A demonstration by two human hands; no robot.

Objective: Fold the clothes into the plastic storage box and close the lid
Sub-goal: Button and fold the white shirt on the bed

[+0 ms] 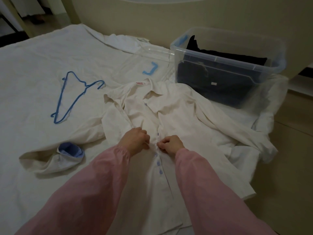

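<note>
White shirt point(177, 116) pinched between left hand point(135, 139) and right hand point(171, 144).

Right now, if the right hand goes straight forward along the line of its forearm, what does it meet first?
Probably the collar of the white shirt, since the right hand points up the button placket. The plastic storage box lies further right, off that line; depth is unclear.

Cream shirt point(171, 116) lies flat, front up, collar away from the grip at its placket, blue buttons just below. Clear storage box point(220, 78), lid off, w/ dark folded clothes point(237, 56), sits beyond-right of grip.
</note>
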